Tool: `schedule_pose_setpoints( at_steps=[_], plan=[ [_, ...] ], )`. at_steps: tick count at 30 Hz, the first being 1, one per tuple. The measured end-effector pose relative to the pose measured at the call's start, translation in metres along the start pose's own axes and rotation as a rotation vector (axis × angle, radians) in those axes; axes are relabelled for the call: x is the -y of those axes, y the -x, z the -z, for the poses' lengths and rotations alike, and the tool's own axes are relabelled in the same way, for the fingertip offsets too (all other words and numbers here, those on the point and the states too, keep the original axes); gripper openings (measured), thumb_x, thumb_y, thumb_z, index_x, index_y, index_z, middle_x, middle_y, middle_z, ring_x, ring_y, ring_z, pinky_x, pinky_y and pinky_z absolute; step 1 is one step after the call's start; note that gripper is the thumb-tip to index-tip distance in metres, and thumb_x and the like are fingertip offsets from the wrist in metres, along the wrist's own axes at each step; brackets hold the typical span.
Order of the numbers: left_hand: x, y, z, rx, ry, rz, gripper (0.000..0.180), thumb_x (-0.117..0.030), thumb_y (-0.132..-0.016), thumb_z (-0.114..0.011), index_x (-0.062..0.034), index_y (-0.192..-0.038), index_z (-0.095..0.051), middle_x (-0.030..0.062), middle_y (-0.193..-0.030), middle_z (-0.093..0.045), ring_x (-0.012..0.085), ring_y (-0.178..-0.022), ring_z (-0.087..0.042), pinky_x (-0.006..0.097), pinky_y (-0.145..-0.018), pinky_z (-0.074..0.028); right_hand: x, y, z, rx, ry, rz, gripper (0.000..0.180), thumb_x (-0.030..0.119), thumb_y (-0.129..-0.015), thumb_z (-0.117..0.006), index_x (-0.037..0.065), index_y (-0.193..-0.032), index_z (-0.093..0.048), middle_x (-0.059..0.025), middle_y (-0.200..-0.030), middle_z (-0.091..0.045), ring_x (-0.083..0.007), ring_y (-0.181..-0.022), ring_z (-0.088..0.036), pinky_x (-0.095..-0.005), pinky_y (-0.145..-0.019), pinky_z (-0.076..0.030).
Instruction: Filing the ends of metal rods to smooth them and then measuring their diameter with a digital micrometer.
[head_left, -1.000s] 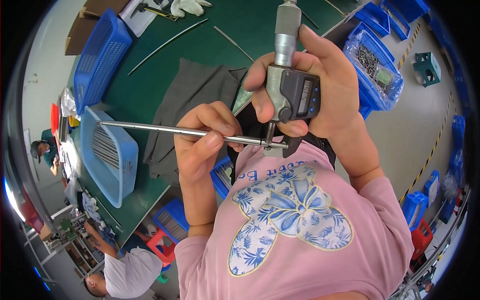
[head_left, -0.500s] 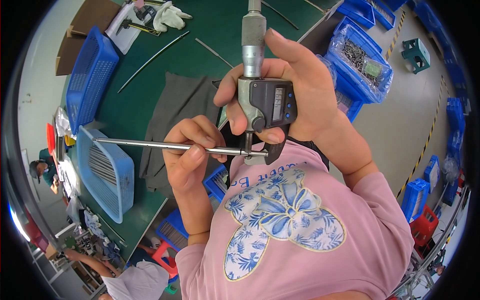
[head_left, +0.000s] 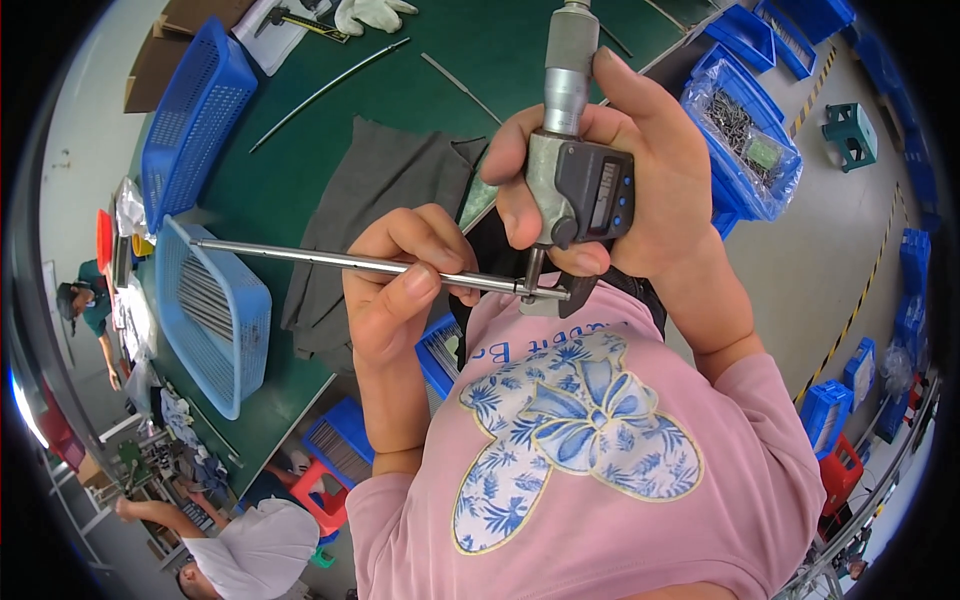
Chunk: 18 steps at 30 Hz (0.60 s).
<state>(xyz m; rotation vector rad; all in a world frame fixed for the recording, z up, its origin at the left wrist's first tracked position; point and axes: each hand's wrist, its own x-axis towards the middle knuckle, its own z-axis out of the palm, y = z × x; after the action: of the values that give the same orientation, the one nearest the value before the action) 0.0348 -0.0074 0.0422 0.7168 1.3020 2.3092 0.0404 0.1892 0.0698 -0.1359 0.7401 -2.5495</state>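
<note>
My left hand [head_left: 410, 275] pinches a slim shiny metal rod [head_left: 315, 256], which points away to the left. The rod's right end sits in the gap of a digital micrometer [head_left: 556, 190], across the jaws. My right hand [head_left: 650, 150] grips the micrometer upright, with the thumb up beside its textured grey thimble [head_left: 572, 45] and the fingers wrapped about the frame. A small display with blue buttons shows on the micrometer's dark body. Just beyond the rod's left end stands a light blue basket [head_left: 262, 330] with several similar rods [head_left: 205, 295] in it.
A grey cloth [head_left: 345, 210] lies on the green table [head_left: 300, 180], with a curved rod [head_left: 330, 92] behind it. A darker blue basket [head_left: 195, 125] stands far left. At right is a blue bin [head_left: 740, 125] of small metal parts. Co-workers sit or stand at left.
Both hands, with the rod and micrometer, have moved right in the view. The micrometer leans slightly more and the rod tilts down more to the right. A co-worker at lower left has shifted.
</note>
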Motion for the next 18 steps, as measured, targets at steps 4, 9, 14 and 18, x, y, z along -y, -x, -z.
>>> schedule_pose_setpoints(
  at_steps=[4,9,14,18],
  plan=[
    [0.0009,0.0005,-0.0004,-0.006,0.009,-0.003,0.019,-0.016,-0.076,-0.053,0.0025,-0.078,-0.050,0.0133,-0.070,-0.050,0.0160,-0.055,-0.051,0.025,-0.051,-0.042,-0.0015,-0.0011,0.0002,-0.012,-0.016,-0.021,0.074,0.056,-0.084,-0.023,-0.013,-0.093,-0.049,-0.0254,-0.071,-0.056,-0.0197,-0.036,-0.047,-0.0225,-0.033,-0.041],
    [-0.0007,0.0020,0.0009,-0.014,-0.005,0.000,0.020,-0.016,-0.076,-0.054,0.0032,-0.077,-0.050,0.0136,-0.069,-0.049,0.0163,-0.054,-0.051,0.025,-0.051,-0.042,-0.0017,-0.0011,0.0006,0.013,-0.025,-0.048,0.078,0.060,-0.081,-0.025,-0.013,-0.093,-0.049,-0.0249,-0.072,-0.056,-0.0193,-0.038,-0.049,-0.0214,-0.035,-0.043],
    [-0.0009,0.0023,0.0015,-0.018,-0.006,0.006,0.020,-0.016,-0.076,-0.055,0.0031,-0.077,-0.050,0.0138,-0.069,-0.049,0.0163,-0.054,-0.051,0.025,-0.051,-0.042,-0.0030,-0.0018,0.0016,0.021,0.011,-0.033,0.078,0.059,-0.081,-0.025,-0.013,-0.095,-0.049,-0.0250,-0.073,-0.057,-0.0187,-0.038,-0.049,-0.0212,-0.034,-0.042],
    [-0.0019,0.0027,-0.0008,-0.025,-0.002,0.001,0.020,-0.017,-0.076,-0.055,0.0030,-0.078,-0.050,0.0138,-0.069,-0.049,0.0164,-0.054,-0.051,0.025,-0.051,-0.042,-0.0045,-0.0017,0.0026,0.030,-0.003,-0.021,0.074,0.055,-0.084,-0.023,-0.014,-0.096,-0.049,-0.0247,-0.073,-0.057,-0.0184,-0.036,-0.048,-0.0214,-0.033,-0.041]
  ],
)
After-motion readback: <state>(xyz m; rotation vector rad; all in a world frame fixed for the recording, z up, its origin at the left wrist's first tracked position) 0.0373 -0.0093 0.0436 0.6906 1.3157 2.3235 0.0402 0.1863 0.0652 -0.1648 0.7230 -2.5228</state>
